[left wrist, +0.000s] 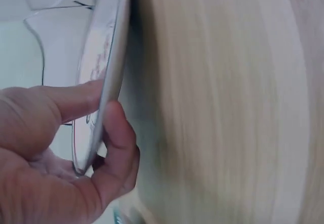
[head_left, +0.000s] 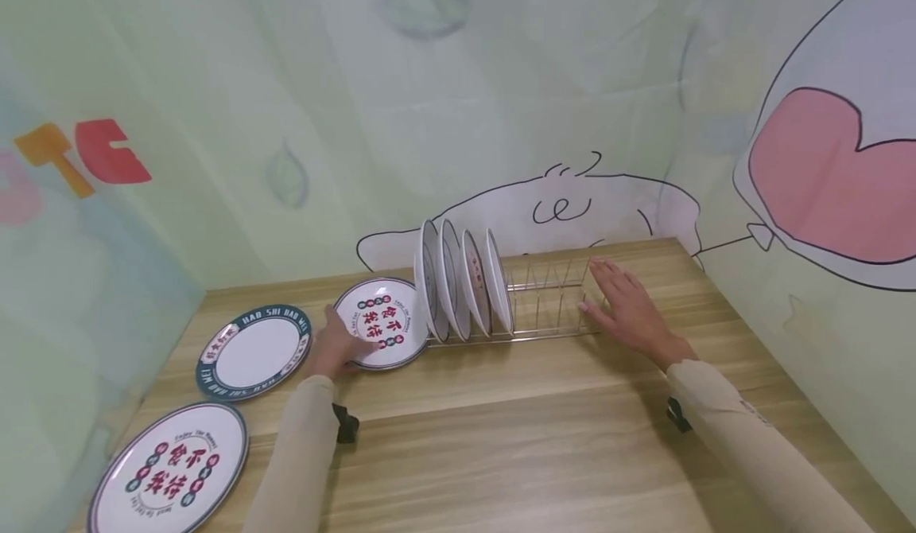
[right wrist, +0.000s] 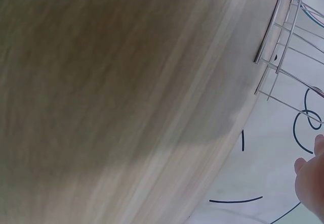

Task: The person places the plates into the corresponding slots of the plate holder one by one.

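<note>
While I monitor the head view, my left-side reference is the left hand [head_left: 331, 348], which pinches the left edge of a white printed plate [head_left: 386, 318]. The left wrist view confirms the grip: the thumb lies on the printed face and the fingers curl beneath the rim. I register the right hand [head_left: 633, 314] with its fingers extended and holding nothing, at the right end of a wire rack [head_left: 547, 335]; I cannot tell whether it touches the wire.

The gripped plate is located at the left end of the rack, face up, printed in red and green. I cannot verify contact between it and the rack. Four upright plates [head_left: 501, 282] occupy the rack's left part, side by side.

To the left, I locate a green-rimmed plate [head_left: 261, 354] and, nearer the viewer, a large printed plate [head_left: 172, 469], both flat on the wood-grain table [head_left: 515, 453]. A printed backdrop [head_left: 343, 119] stands behind the table.
</note>
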Demonstrator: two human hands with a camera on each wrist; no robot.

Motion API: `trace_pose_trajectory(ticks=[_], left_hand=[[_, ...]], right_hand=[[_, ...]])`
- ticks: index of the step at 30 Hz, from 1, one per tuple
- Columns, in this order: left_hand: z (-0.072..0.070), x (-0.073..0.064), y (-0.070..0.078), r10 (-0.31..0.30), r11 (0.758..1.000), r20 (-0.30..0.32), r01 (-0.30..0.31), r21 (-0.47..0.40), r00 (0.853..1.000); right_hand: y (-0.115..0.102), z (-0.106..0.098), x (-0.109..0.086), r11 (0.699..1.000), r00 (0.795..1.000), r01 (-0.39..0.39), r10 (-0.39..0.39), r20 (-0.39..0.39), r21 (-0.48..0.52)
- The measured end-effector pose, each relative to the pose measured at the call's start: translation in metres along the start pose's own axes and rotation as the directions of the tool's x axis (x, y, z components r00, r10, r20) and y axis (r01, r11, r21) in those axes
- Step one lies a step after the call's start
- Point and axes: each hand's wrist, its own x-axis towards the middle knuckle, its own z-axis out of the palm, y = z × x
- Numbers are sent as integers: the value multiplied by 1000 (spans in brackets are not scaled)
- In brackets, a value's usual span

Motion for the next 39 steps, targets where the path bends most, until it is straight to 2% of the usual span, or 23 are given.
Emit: trace_pose_trajectory(ticks=[3,7,9,12,18,25,33,39], left_hand=[[1,5,-4,-5,996,18,7,-93,1000],[2,11,-11,-3,979,10,5,-203,1000],[3,11,-14,6,969,-14,-9,-248,1000],[2,6,-18,28,963,-67,-45,-264,997],[-11,-12,-21,88,985,-166,-111,-133,982],[-27,-40,-17,161,983,-202,-175,-57,966],[-40,-81,-11,257,966,-171,-252,53,951],[-44,-115,-11,326,939,-126,-305,157,937]], right_hand=[[0,2,-2,1000,1000,-8,9,12,-7],[0,3,-4,1000,1000,-15,15,23,-9],[-1,3,-4,1000,1000,-16,16,26,-9],[-1,4,-4,1000,1000,-14,14,23,-6],[-1,2,-3,1000,1000,-10,11,16,-1],[2,0,-1,1000,1000,-21,21,13,2],[1,0,0,1000,1000,-11,11,1,22],[-1,2,1,1000,1000,-11,11,-11,28]])
